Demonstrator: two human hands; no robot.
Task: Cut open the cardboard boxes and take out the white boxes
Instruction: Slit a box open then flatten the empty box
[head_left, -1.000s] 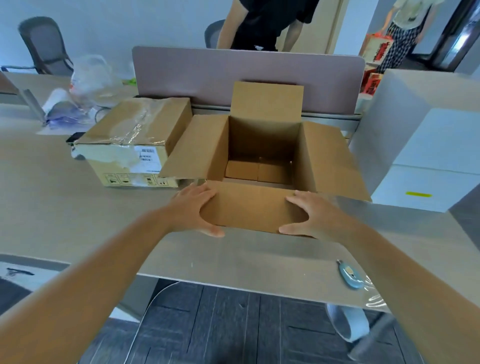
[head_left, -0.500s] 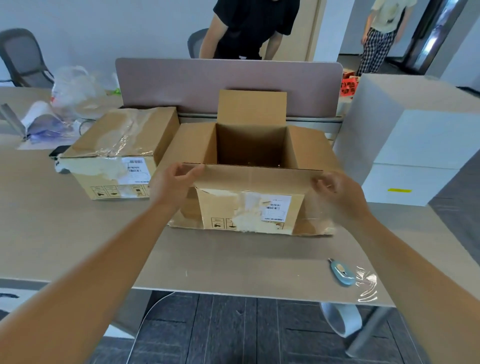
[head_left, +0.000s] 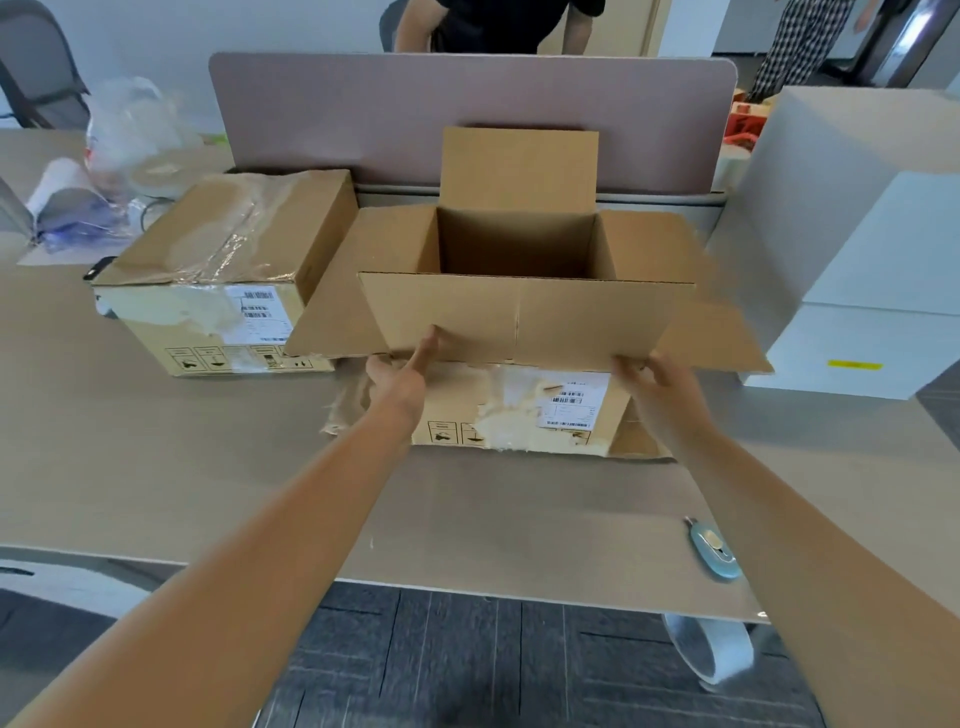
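An open cardboard box (head_left: 519, 249) stands mid-table with all its flaps spread; its inside looks dark and I see nothing in it. Its near flap (head_left: 519, 322) sticks out toward me. My left hand (head_left: 400, 376) grips that flap's left lower edge, thumb on top and fingers beneath. My right hand (head_left: 657, 387) holds its right lower edge, fingers curled under. A second cardboard box (head_left: 228, 260), taped shut, sits to the left. Two white boxes (head_left: 857, 249) are stacked at the right.
A blue box cutter (head_left: 714, 556) lies near the table's front edge at right. A pink divider panel (head_left: 467, 114) runs behind the boxes. Plastic bags (head_left: 130, 135) and papers sit far left. People stand beyond the divider. An office chair (head_left: 36, 67) is far left.
The near flap has been lifted from hanging down to sticking out level. Both hands moved from its upper corners to its lower edge.
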